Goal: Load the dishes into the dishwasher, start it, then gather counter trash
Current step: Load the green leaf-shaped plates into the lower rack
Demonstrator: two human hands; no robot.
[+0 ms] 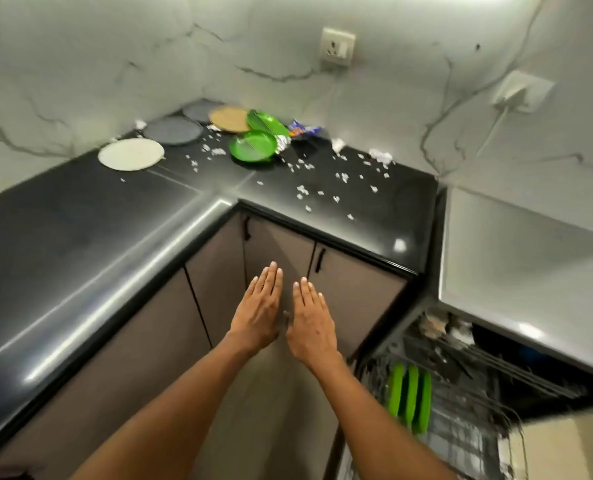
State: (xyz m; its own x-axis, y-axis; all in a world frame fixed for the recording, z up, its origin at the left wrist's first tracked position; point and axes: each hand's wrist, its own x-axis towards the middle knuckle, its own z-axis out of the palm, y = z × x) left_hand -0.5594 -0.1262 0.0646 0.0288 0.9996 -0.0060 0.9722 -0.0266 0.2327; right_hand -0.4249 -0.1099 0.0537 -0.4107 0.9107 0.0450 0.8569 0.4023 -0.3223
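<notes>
My left hand (258,311) and my right hand (310,322) hover side by side in front of the lower cabinets, fingers straight, holding nothing. On the black corner counter (80,230) lie a white plate (131,154), two grey plates (173,130), a tan plate (229,118) and two green plates (253,146). A blue snack wrapper (303,129), crumpled foil (283,143) and several torn paper bits (340,176) are scattered around them. At the lower right the dishwasher rack (461,410) is pulled out, with three green plates (411,396) standing upright in it.
Brown cabinet doors (277,251) with black handles sit under the counter. A grey dishwasher top (530,271) is at the right. Two wall sockets (336,46) are mounted on the marble backsplash, and a white cable hangs from the right one.
</notes>
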